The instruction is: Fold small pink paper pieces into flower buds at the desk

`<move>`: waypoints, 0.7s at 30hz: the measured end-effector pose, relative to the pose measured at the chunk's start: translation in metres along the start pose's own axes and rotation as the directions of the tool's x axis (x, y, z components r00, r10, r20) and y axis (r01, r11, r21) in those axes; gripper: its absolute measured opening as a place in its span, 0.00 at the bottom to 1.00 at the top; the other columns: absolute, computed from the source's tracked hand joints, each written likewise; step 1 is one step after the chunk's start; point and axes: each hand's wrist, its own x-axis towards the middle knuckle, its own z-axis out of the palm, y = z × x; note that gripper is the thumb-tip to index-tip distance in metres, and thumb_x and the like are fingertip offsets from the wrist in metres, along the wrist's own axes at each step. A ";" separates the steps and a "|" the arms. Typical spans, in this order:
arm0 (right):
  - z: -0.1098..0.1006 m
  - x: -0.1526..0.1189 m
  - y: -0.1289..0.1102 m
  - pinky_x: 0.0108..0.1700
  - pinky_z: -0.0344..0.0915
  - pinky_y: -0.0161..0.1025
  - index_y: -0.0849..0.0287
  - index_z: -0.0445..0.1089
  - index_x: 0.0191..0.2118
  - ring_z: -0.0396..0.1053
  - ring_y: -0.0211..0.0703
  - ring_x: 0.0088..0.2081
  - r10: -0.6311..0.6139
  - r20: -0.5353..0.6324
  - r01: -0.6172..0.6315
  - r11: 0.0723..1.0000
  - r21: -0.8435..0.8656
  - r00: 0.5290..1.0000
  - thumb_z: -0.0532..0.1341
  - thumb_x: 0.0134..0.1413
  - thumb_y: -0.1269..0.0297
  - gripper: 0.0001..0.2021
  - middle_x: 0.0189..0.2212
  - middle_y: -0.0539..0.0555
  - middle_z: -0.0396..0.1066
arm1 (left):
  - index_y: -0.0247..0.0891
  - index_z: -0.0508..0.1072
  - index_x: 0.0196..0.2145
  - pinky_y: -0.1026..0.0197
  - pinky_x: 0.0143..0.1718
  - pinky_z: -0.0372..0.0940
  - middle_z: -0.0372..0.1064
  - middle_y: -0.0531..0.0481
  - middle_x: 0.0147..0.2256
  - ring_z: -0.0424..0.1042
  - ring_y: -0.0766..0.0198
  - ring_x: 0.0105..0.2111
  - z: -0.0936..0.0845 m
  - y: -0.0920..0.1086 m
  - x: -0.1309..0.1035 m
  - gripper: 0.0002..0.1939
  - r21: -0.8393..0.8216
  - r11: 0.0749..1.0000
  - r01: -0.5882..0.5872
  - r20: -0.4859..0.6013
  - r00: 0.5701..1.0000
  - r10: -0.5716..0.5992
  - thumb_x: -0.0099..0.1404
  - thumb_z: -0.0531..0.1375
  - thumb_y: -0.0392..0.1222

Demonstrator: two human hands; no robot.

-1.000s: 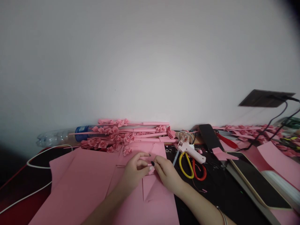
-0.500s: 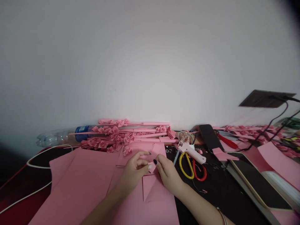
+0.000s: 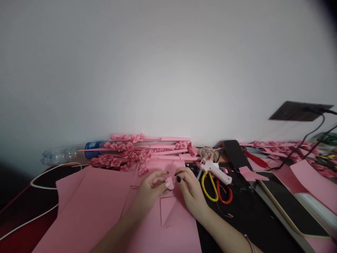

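Inside the surface's (image 3: 251, 214) back edge, let's steady the pink paper (image 3: 170, 183) our left hand (image 3: 150, 191) pinches; whether our right hand (image 3: 193, 195) does, we can't tell.

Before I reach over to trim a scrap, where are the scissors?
In the head view, the scissors lie just right of the person's right hand, partly beneath the pale glue gun, yellow and red handles showing.

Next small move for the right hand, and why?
Probably move the right hand in to pinch the near edge of the small pink paper piece: the left hand holds it, and the right is curled close beside it.
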 end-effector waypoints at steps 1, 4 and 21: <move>0.000 0.000 -0.001 0.45 0.58 0.40 0.58 0.62 0.31 0.62 0.43 0.42 -0.010 0.007 0.010 1.000 0.007 1.000 0.48 0.60 0.69 0.09 0.37 0.56 0.62 | 0.36 0.70 0.38 0.58 0.38 0.68 0.69 0.52 0.32 0.71 0.64 0.32 0.000 0.000 0.000 0.22 0.005 1.000 0.004 0.000 1.000 -0.004 0.44 0.68 0.41; 0.000 0.000 -0.003 0.46 0.58 0.40 0.58 0.64 0.32 0.62 0.43 0.43 -0.019 0.023 0.018 1.000 0.025 1.000 0.49 0.59 0.70 0.08 0.38 0.56 0.62 | 0.36 0.73 0.36 0.56 0.41 0.67 0.71 0.49 0.35 0.71 0.61 0.36 0.002 0.001 -0.001 0.19 0.035 0.999 0.005 0.006 1.000 -0.005 0.45 0.68 0.42; 0.007 0.000 0.003 0.36 0.62 0.37 0.57 0.66 0.33 0.64 0.41 0.38 0.078 0.016 -0.078 0.996 0.044 0.997 0.56 0.53 0.74 0.05 0.38 0.54 0.63 | 0.35 0.77 0.31 0.64 0.33 0.68 0.74 0.49 0.29 0.71 0.65 0.29 0.001 0.001 -0.003 0.09 0.171 0.979 -0.112 -0.059 0.991 0.124 0.50 0.65 0.39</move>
